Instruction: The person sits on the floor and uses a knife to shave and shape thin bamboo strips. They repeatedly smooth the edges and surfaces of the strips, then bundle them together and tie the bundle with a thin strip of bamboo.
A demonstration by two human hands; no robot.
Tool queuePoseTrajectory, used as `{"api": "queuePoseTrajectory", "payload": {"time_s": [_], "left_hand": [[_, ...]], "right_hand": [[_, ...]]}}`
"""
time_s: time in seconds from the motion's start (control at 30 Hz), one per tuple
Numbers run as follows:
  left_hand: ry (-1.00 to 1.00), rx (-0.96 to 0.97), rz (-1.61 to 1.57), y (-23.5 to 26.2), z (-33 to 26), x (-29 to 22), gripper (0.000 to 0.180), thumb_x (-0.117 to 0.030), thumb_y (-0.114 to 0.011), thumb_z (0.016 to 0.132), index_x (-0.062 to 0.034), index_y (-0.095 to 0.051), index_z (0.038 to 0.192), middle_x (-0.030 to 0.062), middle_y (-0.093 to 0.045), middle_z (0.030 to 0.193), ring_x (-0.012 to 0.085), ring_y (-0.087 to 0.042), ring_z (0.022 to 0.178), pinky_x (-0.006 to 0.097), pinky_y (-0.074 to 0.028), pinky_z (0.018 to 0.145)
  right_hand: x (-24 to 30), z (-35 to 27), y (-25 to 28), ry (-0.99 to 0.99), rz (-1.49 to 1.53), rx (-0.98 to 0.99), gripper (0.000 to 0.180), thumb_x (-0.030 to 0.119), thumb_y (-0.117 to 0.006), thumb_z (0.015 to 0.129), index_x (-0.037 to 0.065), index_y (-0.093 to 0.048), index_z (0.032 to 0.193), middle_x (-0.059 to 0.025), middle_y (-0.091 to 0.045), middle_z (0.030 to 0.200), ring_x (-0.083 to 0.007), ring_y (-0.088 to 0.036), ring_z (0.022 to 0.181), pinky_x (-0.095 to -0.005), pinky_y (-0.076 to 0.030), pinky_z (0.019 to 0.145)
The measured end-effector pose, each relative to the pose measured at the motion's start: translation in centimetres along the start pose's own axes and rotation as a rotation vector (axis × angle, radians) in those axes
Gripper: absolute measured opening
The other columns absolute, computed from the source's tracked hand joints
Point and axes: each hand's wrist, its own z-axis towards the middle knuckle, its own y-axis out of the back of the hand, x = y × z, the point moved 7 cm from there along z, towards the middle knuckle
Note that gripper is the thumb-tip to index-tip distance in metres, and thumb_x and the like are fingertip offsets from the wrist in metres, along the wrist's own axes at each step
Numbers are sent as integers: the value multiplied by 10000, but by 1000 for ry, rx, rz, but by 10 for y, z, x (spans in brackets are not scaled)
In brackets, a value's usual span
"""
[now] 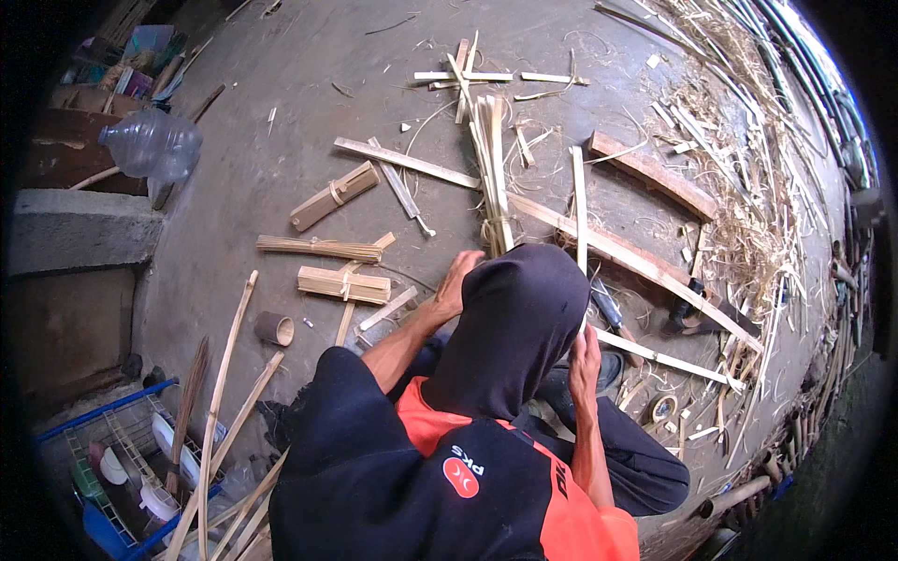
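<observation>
My left hand (456,283) reaches in from the left beside a dark cloth-covered form (514,327), which hides its fingertips and whatever they may touch. Just past it a tied bundle of pale bamboo strips (489,159) lies lengthwise. My right hand (586,360), on the other side of the dark cloth, has its fingers closed around the lower end of a long, pale bamboo strip (580,196) that points away from me. A wide bamboo slat (617,248) runs crosswise under that strip. Beside my right hand lies a bladed tool (608,307).
Small tied bundles (335,196) and a short bamboo cup (274,328) lie left. Long bamboo poles (229,402) lean near a blue-rimmed basket (108,409). A wooden block (652,175), tape roll (663,408) and piled shavings (748,224) are right.
</observation>
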Motion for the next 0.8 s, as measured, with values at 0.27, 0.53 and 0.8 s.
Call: {"api": "queuePoseTrajectory", "payload": {"time_s": [0.27,0.53,0.8], "left_hand": [[995,-154,-473,-88,19,62,533,-88,-699,678,7,-426,1126,126,-569,970,215,-579,828,344,-486,726],[1069,-110,-1705,-38,27,8,405,-154,-495,675,-11,-503,1054,115,-578,901,244,-580,803,374,-505,722],[991,-46,-1733,-37,8,-15,410,-156,-525,788,-10,-448,1163,137,-569,1007,239,-590,839,357,-509,759]], "right_hand": [[37,63,-62,72,126,168,291,179,-463,897,-33,-465,1096,-184,-570,972,-246,-544,912,-347,-419,815],[17,93,-57,-241,374,114,394,201,-504,883,-19,-463,1207,-134,-581,1021,-186,-548,929,-300,-430,804],[84,87,-83,138,216,248,402,180,-522,862,32,-450,1228,-173,-522,962,-263,-518,911,-356,-419,805]]}}
